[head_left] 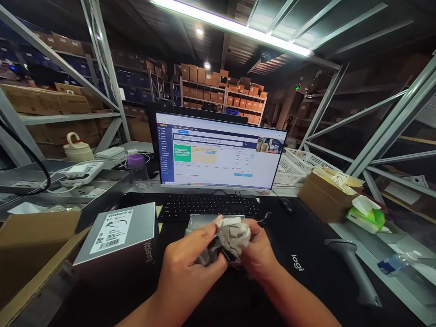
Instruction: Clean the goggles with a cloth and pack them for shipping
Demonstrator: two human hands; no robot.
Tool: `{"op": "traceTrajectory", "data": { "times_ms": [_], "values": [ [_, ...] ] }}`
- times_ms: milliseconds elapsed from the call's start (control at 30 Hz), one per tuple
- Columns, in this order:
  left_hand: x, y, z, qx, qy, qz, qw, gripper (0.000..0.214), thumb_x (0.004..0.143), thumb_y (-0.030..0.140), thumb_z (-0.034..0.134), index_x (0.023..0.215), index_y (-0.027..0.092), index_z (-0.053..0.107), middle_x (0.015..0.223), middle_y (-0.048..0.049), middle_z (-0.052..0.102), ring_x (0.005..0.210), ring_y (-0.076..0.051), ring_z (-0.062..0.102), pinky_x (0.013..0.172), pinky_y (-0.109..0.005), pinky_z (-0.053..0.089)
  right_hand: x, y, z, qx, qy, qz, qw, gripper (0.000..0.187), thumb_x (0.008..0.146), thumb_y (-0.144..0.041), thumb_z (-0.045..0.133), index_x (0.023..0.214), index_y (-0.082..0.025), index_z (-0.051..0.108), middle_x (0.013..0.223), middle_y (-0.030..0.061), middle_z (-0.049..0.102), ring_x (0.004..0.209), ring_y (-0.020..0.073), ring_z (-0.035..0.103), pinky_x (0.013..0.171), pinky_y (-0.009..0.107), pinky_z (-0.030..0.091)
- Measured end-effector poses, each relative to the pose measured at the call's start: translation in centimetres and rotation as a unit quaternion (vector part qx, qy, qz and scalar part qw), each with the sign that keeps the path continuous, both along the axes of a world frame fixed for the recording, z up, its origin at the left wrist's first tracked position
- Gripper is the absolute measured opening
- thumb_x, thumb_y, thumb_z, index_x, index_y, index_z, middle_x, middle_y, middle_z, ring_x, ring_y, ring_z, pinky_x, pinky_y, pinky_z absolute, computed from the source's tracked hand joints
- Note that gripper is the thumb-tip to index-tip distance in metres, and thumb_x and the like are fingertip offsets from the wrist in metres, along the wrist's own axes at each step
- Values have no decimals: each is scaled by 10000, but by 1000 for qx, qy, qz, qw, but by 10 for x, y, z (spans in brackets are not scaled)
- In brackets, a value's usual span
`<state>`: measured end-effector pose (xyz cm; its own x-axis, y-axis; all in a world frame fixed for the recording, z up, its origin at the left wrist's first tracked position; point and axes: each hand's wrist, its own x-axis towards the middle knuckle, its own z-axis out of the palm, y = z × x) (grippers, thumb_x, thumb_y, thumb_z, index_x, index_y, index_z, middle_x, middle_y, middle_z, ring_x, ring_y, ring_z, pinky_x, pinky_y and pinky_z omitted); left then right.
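Note:
My left hand is closed around the left side of a crumpled grey-white wrapping, either thin paper or cloth. A small black part shows by my left thumb; what it belongs to is hidden. On the other side, the fingers of my right hand are closed on the wrapping's right edge, partly out of sight behind it. Just beyond and beneath my hands sits a grey box, mostly covered by them. To the left stands a silver-grey Wakening box with a white label on top.
A keyboard lies before the lit monitor. Rightward are a mouse, a barcode scanner, an open carton, a tissue pack and a water bottle. An open cardboard box occupies the left edge.

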<state>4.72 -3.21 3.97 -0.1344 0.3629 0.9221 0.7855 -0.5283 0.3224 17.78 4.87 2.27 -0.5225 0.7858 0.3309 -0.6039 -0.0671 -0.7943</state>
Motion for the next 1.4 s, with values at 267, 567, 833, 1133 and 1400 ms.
{"op": "traceTrajectory", "data": {
  "times_ms": [267,567,833,1133,1400],
  "values": [
    [4,2,-7,-38,-14,-29,999,373,761,91,632,1116,163,724,1116,-58,760,923,-184,757,851,-204,609,5,12,5,283,-47,-76,955,77,813,-306,774,737,-292,779,755,24,729,833,216,653,831,400,501],
    [-3,1,-6,-126,-63,-12,990,427,766,124,623,1176,196,718,1111,-25,763,937,-194,755,834,-242,619,2,22,-4,551,-153,-156,805,181,823,-136,543,764,-246,674,876,61,722,864,216,608,844,417,462],
    [-12,2,-5,-66,-29,27,997,414,741,98,621,1121,221,730,1074,-7,776,889,-173,759,898,-267,611,2,18,-5,511,-262,-155,803,151,794,-134,604,790,-237,714,811,49,725,793,212,582,791,388,437],
    [-16,-1,-2,2,-18,70,997,398,784,101,648,1157,230,701,1104,-8,768,921,-164,751,920,-257,602,22,12,26,-121,-48,60,990,280,649,-361,847,859,-195,767,729,13,694,615,133,586,651,263,488],
    [-19,4,-13,-37,-52,58,996,362,808,124,654,1154,221,699,1119,-20,762,912,-176,756,900,-279,616,8,-26,19,212,-173,-50,961,316,857,-484,687,736,-214,798,746,41,567,738,167,494,686,281,413]
  ]
}}
